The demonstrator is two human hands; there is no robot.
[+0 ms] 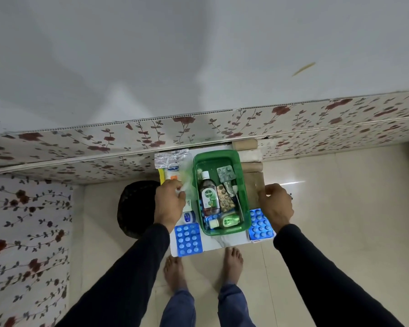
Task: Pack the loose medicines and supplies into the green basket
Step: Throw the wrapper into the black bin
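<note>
The green basket stands on a small white table. Inside it lie a brown Dettol bottle, a small green bottle, a silver blister strip and a brown tablet strip. My left hand is left of the basket, fingers closed on something white and wispy like cotton. My right hand hovers right of the basket with fingers curled and nothing seen in it. Blue tablet strips lie at the front left and under my right hand.
Left of the basket lie a clear foil packet, white boxes and a small blue-lidded jar. Cardboard rolls sit behind and right. A dark round stool stands left of the table. Floral-covered walls rise behind and left. My bare feet stand below.
</note>
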